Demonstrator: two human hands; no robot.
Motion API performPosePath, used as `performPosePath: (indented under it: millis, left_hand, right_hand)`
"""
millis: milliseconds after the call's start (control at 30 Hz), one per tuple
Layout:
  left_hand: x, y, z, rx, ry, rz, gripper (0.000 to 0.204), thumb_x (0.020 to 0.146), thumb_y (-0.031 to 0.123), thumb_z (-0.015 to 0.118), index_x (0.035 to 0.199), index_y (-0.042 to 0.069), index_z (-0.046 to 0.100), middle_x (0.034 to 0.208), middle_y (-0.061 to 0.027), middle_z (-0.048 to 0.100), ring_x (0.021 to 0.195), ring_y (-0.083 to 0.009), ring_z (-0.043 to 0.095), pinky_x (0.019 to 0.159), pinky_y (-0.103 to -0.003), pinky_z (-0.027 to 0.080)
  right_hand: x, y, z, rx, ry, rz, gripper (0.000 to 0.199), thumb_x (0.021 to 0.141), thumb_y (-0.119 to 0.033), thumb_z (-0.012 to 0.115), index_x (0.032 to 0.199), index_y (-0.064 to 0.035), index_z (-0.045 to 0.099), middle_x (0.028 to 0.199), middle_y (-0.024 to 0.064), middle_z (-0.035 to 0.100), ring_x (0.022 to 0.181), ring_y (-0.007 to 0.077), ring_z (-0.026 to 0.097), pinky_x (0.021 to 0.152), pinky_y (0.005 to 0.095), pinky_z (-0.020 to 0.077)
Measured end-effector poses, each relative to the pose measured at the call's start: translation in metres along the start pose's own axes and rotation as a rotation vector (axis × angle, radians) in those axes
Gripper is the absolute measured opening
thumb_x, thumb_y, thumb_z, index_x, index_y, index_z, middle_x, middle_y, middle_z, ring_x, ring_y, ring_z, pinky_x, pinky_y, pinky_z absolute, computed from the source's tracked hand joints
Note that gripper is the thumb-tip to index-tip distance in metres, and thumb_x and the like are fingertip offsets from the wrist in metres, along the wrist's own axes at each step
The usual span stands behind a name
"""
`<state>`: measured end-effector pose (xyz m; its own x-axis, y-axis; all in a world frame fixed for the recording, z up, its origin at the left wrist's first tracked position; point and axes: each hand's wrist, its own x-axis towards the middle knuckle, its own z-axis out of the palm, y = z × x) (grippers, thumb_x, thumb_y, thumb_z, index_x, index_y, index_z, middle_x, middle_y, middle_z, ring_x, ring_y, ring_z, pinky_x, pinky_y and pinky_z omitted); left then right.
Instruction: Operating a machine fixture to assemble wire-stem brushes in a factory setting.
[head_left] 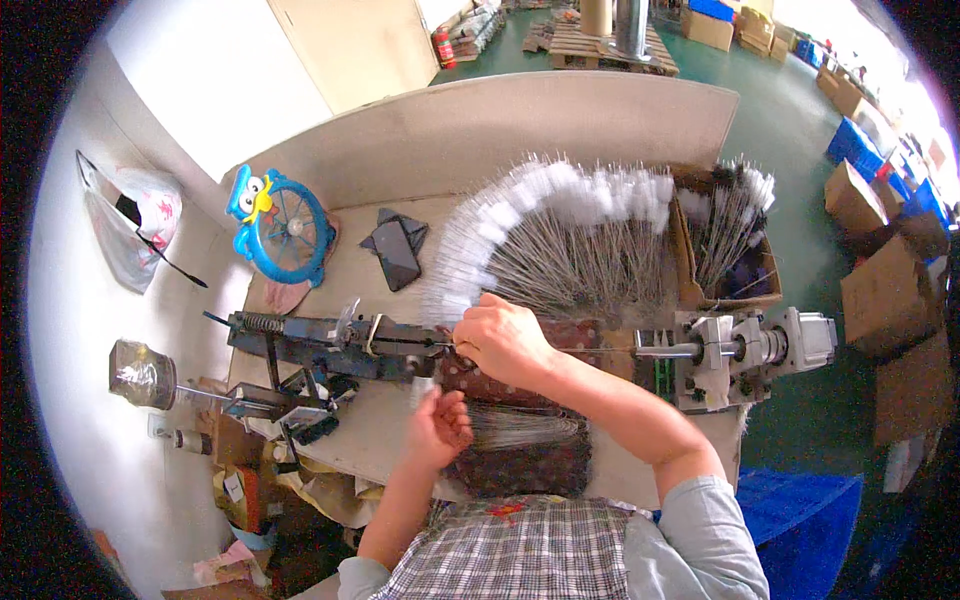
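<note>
Two hands were in play: the right hand point(508, 340) bent over the inner end of the black clamp point(400, 347), its grasp hidden; the left hand point(440, 432) was blurred and half-curled below, whether empty could not be told. A slipping finger or uneven pull could plausibly have kinked the thin wire point(600, 350). This lay between right hand and silver spindle point(668, 351), long axis left-to-right, right end directed at the spindle, left end concealed.

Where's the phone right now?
Head view, left of centre: the dark phone lies on the table, between the blue fan and the white-tipped wire brushes.
</note>
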<state>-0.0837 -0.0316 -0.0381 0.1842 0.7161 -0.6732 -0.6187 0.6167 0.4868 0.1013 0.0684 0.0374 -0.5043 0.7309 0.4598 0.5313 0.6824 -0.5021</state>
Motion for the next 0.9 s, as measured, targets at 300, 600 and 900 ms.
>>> performPosePath:
  millis: [300,600,900]
  left_hand:
    - [-0.015,0.031,0.040,0.892,0.040,0.585,0.047,0.084,0.048,0.055,0.069,0.004,0.067,0.062,-0.0066,0.062,0.056,-0.0149,0.058,0.054,-0.026,0.044]
    - [0.002,0.020,0.039,1.209,0.216,0.580,0.032,0.077,0.034,0.067,0.078,0.002,0.066,0.065,-0.0049,0.062,0.055,-0.0168,0.057,0.054,-0.031,0.044]
    - [0.026,-0.003,0.030,0.837,0.070,0.634,0.014,0.073,0.003,0.063,0.076,0.004,0.049,0.065,-0.0040,0.056,0.060,-0.0131,0.057,0.051,-0.029,0.046]
  right_hand:
    - [0.012,-0.012,0.012,-0.118,-0.127,0.067,0.007,0.066,-0.015,0.060,0.065,-0.0085,0.060,0.073,0.0053,0.059,0.082,0.0264,0.056,0.068,0.0389,0.0497]
    - [-0.009,-0.017,-0.027,-0.079,0.074,-0.032,0.012,0.072,-0.014,0.061,0.083,-0.0110,0.064,0.073,0.0046,0.059,0.075,0.0232,0.056,0.063,0.0346,0.0472]
    - [-0.070,0.006,0.014,0.092,-0.013,0.006,0.015,0.075,-0.012,0.057,0.087,-0.0047,0.053,0.080,0.0140,0.058,0.071,0.0298,0.061,0.056,0.0412,0.0491]
